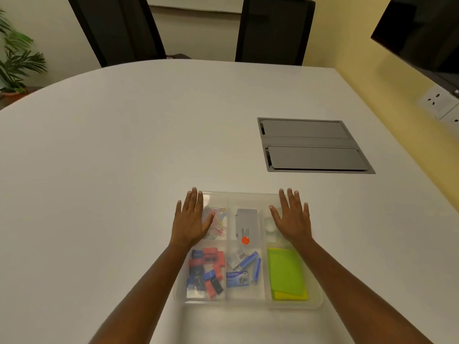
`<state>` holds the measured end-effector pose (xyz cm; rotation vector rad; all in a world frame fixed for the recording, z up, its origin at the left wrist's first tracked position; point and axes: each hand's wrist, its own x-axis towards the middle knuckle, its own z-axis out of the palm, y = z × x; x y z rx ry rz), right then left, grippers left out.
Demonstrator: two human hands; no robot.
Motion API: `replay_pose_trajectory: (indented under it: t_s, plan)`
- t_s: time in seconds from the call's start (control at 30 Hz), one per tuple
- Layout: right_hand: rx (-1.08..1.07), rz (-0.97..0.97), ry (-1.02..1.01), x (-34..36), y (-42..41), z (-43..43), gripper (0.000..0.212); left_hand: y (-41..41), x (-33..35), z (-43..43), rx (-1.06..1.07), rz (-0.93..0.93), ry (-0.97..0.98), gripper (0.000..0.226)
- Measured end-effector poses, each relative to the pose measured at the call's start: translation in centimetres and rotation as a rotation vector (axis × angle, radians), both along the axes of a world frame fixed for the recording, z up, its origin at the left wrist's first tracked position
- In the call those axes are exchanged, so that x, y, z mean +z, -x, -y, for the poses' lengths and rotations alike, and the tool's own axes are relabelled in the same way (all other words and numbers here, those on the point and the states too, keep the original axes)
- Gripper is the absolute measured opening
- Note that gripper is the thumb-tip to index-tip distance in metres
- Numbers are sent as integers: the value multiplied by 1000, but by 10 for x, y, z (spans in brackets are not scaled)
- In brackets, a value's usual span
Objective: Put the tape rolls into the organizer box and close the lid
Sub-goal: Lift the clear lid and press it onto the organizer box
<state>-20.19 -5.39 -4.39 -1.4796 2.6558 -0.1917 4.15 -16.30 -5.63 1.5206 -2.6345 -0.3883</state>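
Note:
A clear plastic organizer box (246,304) with six compartments lies on the white table near me, and its transparent lid is down over it. My left hand (191,219) lies flat on the lid's far left corner, fingers spread. On the far right corner my right hand (293,219) lies flat the same way. Clear tape rolls (269,225) show faintly through the lid in the far right compartment, partly hidden by my right hand. The other compartments hold coloured paper clips, a grey box with an orange sticker, binder clips, staple packs and green and yellow sticky notes.
A grey cable hatch (313,145) is set flush into the table at the far right. Two black chairs (273,31) stand behind the table's far edge. A yellow wall with sockets (439,103) runs along the right, and a plant (17,55) stands at the far left.

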Motion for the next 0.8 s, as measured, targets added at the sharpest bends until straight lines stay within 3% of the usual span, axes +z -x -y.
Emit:
replay_pose_trajectory:
  t_s: [0.2, 0.37, 0.57, 0.8]
  plan:
    - [9, 32, 0, -4, 4, 1, 62, 2, -10, 3, 37, -111, -22, 84]
    - [26, 75, 8, -4, 8, 4, 62, 4, -10, 4, 54, -126, -4, 93]
    - [45, 88, 20, -3, 9, 4, 62, 6, -11, 1, 59, -139, -16, 84]
    - [93, 90, -129, 3, 15, 7, 65, 7, -10, -2, 65, -63, -22, 81]
